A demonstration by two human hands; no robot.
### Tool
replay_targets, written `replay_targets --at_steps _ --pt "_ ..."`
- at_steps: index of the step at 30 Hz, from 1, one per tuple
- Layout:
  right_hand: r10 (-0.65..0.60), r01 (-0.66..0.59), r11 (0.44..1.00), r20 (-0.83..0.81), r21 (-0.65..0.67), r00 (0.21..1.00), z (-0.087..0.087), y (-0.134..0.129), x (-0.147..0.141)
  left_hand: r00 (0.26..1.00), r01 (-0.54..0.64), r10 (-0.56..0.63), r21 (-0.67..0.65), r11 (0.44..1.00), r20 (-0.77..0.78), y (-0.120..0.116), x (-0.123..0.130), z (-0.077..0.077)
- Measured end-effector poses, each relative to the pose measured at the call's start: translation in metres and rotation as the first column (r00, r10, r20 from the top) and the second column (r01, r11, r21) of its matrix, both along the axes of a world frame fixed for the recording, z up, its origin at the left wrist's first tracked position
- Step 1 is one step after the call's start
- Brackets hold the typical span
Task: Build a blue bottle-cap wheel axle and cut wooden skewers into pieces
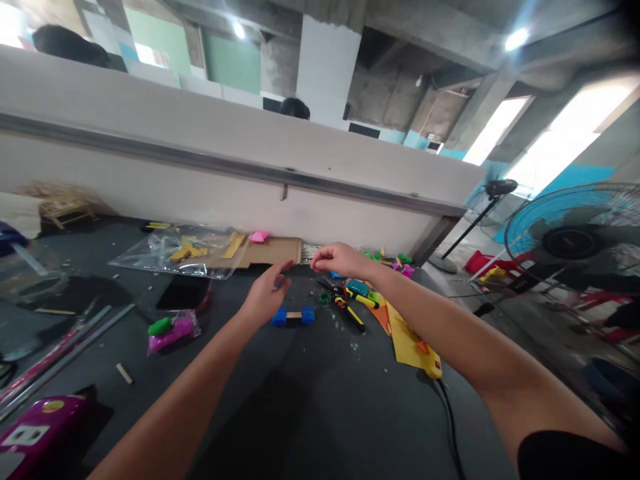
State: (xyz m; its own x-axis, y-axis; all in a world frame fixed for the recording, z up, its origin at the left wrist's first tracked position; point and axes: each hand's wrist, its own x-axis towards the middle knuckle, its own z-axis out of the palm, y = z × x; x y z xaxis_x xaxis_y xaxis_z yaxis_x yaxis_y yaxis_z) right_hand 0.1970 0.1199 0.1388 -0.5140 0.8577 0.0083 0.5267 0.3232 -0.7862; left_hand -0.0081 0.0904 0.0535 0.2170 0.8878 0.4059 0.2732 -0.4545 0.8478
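"Where are the hands?"

"Apart, above the tabletop [360,407]. The left hand [267,293] has its fingers parted, and I see nothing in it. The right hand [340,260] is curled; I can't tell whether something small is pinched there."

"And nearest to them?"

"The blue-ended piece [294,315], lying on the tabletop just below the left hand: a short, pale stick between two blue ends."

"How would it handle?"

"Light, I'd guess, and stiff along the stick, which looks like wood. The blue ends seem smooth, so perhaps a bit slippery, and the joints could be the weak spot."

"So hold it where?"

"By the bare middle, or lightly across both ends, without twisting."

"Anything crowding it?"

"Pliers [354,320] to its right, near but not touching. Cardboard [275,251] lies farther back, by the partition [240,193]."
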Motion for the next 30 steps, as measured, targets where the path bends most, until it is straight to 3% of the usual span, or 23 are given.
replay_targets --at_steps 2,5,7,9,14,19,25,28,30 --pt "0.025 -0.025 1.000 -0.015 -0.003 1.000 -0.003 0.003 -0.002 0.972 0.145 -0.116 -0.129 0.981 0.205 0.011 0.021 0.008" --pt "0.059 -0.057 0.998 -0.068 0.027 0.996 -0.004 0.005 -0.004 0.841 0.393 -0.260 -0.206 0.896 0.475 0.028 0.049 0.016" --pt "0.062 -0.058 0.998 -0.128 0.032 0.990 -0.002 0.006 -0.002 0.779 0.523 -0.340 -0.246 0.816 0.527 0.036 0.061 0.018" --pt "0.035 -0.033 0.999 -0.196 0.012 0.980 0.000 0.005 0.004 0.778 0.564 -0.377 -0.295 0.771 0.502 0.042 0.068 0.017" --pt "-0.143 0.117 0.989 -0.353 -0.091 0.925 -0.006 0.005 0.037 0.812 0.554 -0.373 -0.393 0.734 0.448 0.056 0.064 0.018" --pt "-0.360 0.241 0.926 -0.485 -0.290 0.797 -0.034 -0.004 0.072 0.848 0.349 -0.146 -0.331 0.877 0.509 0.073 0.057 0.021" --pt "-0.468 0.285 0.859 -0.427 -0.425 0.773 -0.068 -0.029 0.109 0.841 0.215 0.014 -0.357 0.909 0.541 0.083 0.050 0.027" --pt "-0.567 0.427 0.810 -0.351 -0.403 0.745 -0.074 -0.035 0.121 0.859 0.181 0.020 -0.339 0.923 0.512 0.082 0.046 0.031" --pt "-0.623 0.553 0.782 -0.315 -0.289 0.716 -0.073 -0.033 0.116 0.888 0.169 -0.014 -0.297 0.940 0.460 0.079 0.049 0.034"
